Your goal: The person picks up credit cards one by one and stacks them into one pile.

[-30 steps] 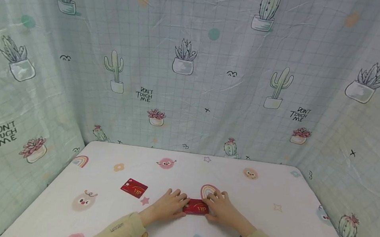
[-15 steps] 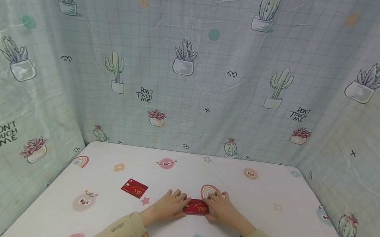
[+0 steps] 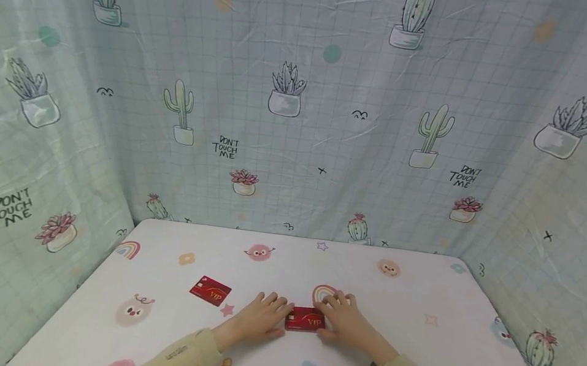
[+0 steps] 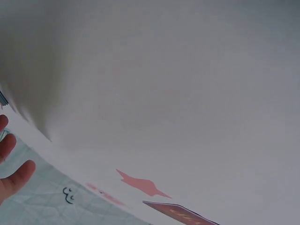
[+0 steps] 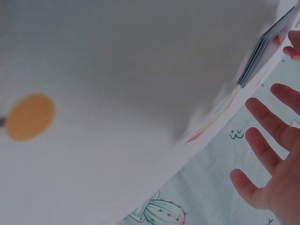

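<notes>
A small stack of red VIP cards [image 3: 305,319] lies on the table between the two hands. Several layers show along the stack's edge [image 5: 258,56] in the right wrist view. My left hand [image 3: 259,317] is at its left end, fingertips and thumb right at the corners, fingers loosely bent. At the right end is my right hand [image 3: 346,324], its fingers arched past the top edge and its thumb by the lower corner. Spread fingers [image 5: 265,115] show in the right wrist view. A single red VIP card [image 3: 210,291] lies farther left.
The table [image 3: 392,320] has a white cloth printed with rainbows, stars and faces. A curtain with cactus prints [image 3: 296,165] hangs along its back and sides. Beige sleeves [image 3: 181,357] cover both forearms.
The fingers of both hands have eased slightly off the stack's ends, and more of its left edge shows. The stack and the single card stay in place while the view shifts a little.
</notes>
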The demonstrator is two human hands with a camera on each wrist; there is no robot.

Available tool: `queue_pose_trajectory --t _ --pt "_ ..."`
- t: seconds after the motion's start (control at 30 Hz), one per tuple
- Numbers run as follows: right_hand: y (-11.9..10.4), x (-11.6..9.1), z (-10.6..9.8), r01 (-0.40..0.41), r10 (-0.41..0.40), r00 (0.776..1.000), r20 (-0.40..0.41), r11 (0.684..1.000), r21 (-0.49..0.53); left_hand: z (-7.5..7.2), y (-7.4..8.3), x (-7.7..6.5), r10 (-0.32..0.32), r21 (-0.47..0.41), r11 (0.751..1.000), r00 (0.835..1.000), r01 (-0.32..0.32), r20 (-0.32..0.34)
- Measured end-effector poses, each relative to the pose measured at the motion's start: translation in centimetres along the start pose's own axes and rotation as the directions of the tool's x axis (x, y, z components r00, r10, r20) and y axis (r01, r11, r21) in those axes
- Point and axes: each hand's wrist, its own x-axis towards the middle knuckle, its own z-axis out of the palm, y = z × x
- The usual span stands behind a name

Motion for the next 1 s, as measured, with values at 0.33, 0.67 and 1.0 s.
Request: queue_pose_trajectory --t 0.33,0.67,1.0 --pt "-1.2 0.4 -0.7 -0.031 0.030 0.999 0.022 0.999 0.037 -0.4 -0.2 -1.0 0.032 0.057 0.998 0.999 -0.031 -0.024" --pt "-2.8 1.1 -1.2 0.018 -0.018 1.000 -0.002 1.000 0.005 -0.7 -0.8 -2.7 0.035 0.044 0.999 0.998 -0.033 -0.061" --pt "-4.4 2.8 -1.1 -0.031 0.030 0.999 -0.019 0.998 -0.057 -0.9 -2.3 -4.2 0.028 -0.036 0.999 0.998 -0.030 -0.057"
